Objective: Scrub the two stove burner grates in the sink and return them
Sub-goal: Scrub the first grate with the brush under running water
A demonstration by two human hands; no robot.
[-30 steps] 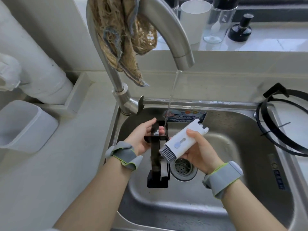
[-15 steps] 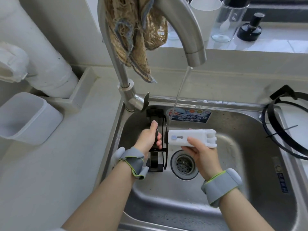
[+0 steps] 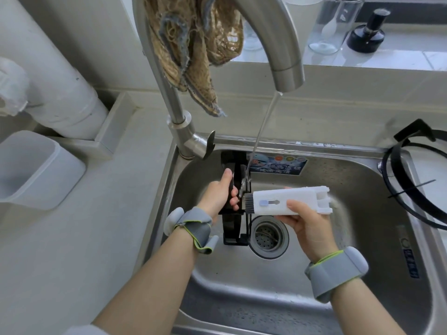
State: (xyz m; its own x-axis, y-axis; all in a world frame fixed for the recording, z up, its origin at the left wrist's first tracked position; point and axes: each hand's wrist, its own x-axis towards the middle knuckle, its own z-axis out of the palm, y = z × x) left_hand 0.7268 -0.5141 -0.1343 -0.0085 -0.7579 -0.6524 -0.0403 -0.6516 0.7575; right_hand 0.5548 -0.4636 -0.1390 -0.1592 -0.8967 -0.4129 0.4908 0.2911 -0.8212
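A black burner grate (image 3: 231, 228) stands on edge in the left part of the steel sink (image 3: 362, 274). My left hand (image 3: 219, 195) grips it around its middle. A thin stream of water from the tap (image 3: 285, 56) lands on the grate's upper edge. My right hand (image 3: 306, 222) holds a white brush (image 3: 287, 200) level, its dark bristles touching the grate's right side. The second black grate (image 3: 396, 189) lies on the sink's right rim, partly out of view.
A brown net cloth (image 3: 193, 47) hangs over the tap's neck. A grey plastic tub (image 3: 31, 170) sits on the counter at left beside a white pipe (image 3: 60, 85). Bottles (image 3: 336, 27) stand on the sill behind. The drain strainer (image 3: 268, 235) lies under the brush.
The grate has been turned more upright and held higher toward the tap. The brush swung from slanted to level, and its bristles now press against the grate's right side.
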